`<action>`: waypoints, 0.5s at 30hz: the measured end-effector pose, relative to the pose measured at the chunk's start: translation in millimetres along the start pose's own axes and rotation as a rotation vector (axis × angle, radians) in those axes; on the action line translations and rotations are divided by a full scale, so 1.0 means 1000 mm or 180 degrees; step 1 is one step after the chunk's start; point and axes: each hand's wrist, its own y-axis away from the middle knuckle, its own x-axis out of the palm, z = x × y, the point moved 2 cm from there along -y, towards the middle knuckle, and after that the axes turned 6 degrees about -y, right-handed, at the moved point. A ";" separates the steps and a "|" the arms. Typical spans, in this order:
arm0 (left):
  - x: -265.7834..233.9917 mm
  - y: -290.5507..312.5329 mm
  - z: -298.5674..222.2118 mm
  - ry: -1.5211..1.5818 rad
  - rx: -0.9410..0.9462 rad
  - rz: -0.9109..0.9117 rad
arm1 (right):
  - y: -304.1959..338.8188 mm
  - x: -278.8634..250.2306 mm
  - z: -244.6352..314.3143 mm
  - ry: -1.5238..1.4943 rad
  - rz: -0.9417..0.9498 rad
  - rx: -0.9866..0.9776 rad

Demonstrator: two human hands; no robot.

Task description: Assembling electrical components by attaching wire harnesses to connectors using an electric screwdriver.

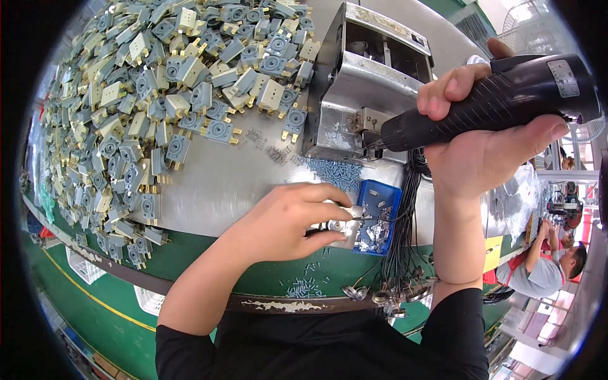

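Note:
My right hand (481, 145) is wrapped round a black electric screwdriver (468, 104), held up on the right. Its front end points left at the lower front of a metal screw feeder (354, 95). Low in the middle, my left hand (294, 218) is closed, fingertips and thumb around a small shiny metal part (330, 225) on a metal plate (349, 239) at the bench edge. A black wire (373, 219) runs from these fingertips to the right; the fingers hide much of the part. Beside them lies a blue tray (390, 218) with small metal pieces.
A big heap of grey and cream switch-like parts (190, 82) with brass terminals covers the left of the bench (209, 190). Loose screws (335, 174) and small springs (275, 154) lie by the feeder. Black cables (405, 247) with metal discs hang over the edge. A co-worker (544, 269) sits far right.

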 end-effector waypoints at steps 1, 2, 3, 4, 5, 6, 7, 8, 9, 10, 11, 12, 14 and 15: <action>0.000 0.000 0.000 0.0002 0.0000 -0.0002 | 0.000 0.000 0.000 -0.0081 -0.0028 0.0020; 0.000 0.000 0.000 0.0017 0.0009 0.0000 | 0.000 -0.001 0.001 -0.0079 -0.0026 0.0021; 0.000 -0.001 0.000 0.0029 0.0017 0.0001 | -0.001 -0.003 0.002 0.0319 0.0179 -0.0096; 0.000 -0.001 0.000 0.0028 0.0020 -0.0001 | -0.001 -0.003 0.003 0.0718 0.0383 -0.0213; 0.000 -0.002 0.000 0.0029 0.0011 0.0014 | 0.000 -0.003 0.004 0.0720 0.0384 -0.0216; -0.001 -0.001 0.000 0.0023 -0.0008 0.0024 | 0.000 -0.001 0.004 0.0727 0.0404 -0.0192; -0.001 -0.001 0.000 0.0015 -0.0015 0.0019 | 0.000 0.001 0.004 0.0734 0.0423 -0.0168; -0.001 -0.001 0.000 0.0015 -0.0019 0.0018 | 0.000 0.004 0.004 0.0725 0.0429 -0.0168; -0.002 -0.001 0.000 0.0022 -0.0011 0.0020 | 0.000 0.005 0.003 0.0449 0.0230 -0.0052; -0.002 -0.001 0.001 0.0021 -0.0007 0.0018 | 0.000 0.006 0.003 0.0172 0.0032 0.0064; -0.002 -0.001 0.001 0.0030 0.0009 0.0007 | 0.000 0.007 0.003 0.0172 0.0034 0.0060; -0.001 -0.001 0.001 0.0040 0.0025 -0.0003 | 0.001 0.008 0.004 0.0152 0.0054 0.0100; -0.001 -0.001 0.001 0.0046 0.0021 -0.0005 | 0.002 0.008 0.005 0.0130 0.0079 0.0136; -0.001 -0.001 0.000 0.0053 0.0015 -0.0002 | 0.003 0.009 0.005 0.0141 0.0099 0.0117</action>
